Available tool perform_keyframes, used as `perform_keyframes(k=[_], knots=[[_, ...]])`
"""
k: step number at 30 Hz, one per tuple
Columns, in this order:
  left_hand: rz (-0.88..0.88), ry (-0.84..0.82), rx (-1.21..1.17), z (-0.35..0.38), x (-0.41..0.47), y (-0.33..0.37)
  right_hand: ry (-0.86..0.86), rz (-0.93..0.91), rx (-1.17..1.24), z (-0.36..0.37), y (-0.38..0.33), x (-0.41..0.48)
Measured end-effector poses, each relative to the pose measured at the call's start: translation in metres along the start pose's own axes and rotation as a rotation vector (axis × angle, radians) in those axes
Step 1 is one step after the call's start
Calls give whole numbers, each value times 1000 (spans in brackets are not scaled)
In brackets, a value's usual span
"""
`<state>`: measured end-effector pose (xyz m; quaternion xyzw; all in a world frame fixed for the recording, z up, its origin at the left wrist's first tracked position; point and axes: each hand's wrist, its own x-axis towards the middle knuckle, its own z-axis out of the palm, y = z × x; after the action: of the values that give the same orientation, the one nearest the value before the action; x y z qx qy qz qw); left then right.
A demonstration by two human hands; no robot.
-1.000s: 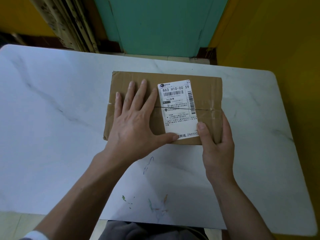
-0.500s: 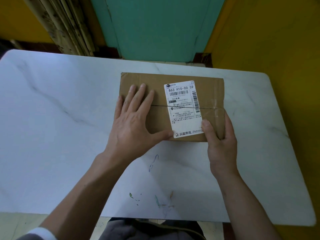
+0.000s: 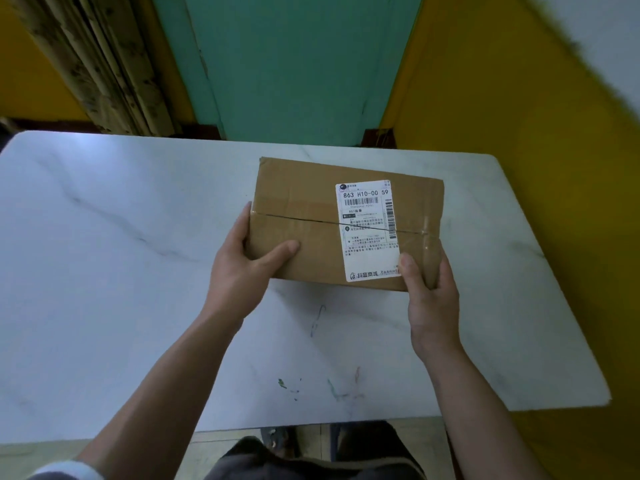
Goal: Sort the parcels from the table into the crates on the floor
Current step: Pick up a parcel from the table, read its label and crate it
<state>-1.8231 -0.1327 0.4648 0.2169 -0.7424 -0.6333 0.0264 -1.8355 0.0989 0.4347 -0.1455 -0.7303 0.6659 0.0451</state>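
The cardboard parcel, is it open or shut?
Shut: the parcel has its top flaps flat, meeting along the middle seam; the label spans it.

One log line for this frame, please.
parcel: label up, over table | left hand: grips its left near corner | right hand: grips right near corner | crates: not in view

You have a plain brown cardboard parcel (image 3: 301,216) whose white label (image 3: 370,233) carries black print and barcodes, with a glossy, clear strip of tape (image 3: 428,237) over the brown. Your worktop (image 3: 121,254) is white with a marble pattern of faint grey veins, and it is flecked with small green, teal and reddish marks (image 3: 282,383). You also see a teal-green door (image 3: 294,64), mustard-yellow wall (image 3: 502,98), a pale beige bundle (image 3: 114,71) mottled with dark spots, and your cuff (image 3: 69,470), which is white.
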Motion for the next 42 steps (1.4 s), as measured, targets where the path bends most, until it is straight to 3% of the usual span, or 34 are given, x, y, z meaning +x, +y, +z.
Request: perform_keyframes(k=[7, 18, 30, 42], knots=[[-10, 41, -156, -1, -26, -7, -66, 52, 82, -7, -5, -17], [-107, 330, -226, -70, -94, -28, -319, 145, 121, 43, -8, -59], [-111, 596, -271, -285, -158, -90, -571, 107, 59, 222, -21, -201], [-113, 695, -321, -509, -200, -141, -704, 101, -47, 399, -30, -357]])
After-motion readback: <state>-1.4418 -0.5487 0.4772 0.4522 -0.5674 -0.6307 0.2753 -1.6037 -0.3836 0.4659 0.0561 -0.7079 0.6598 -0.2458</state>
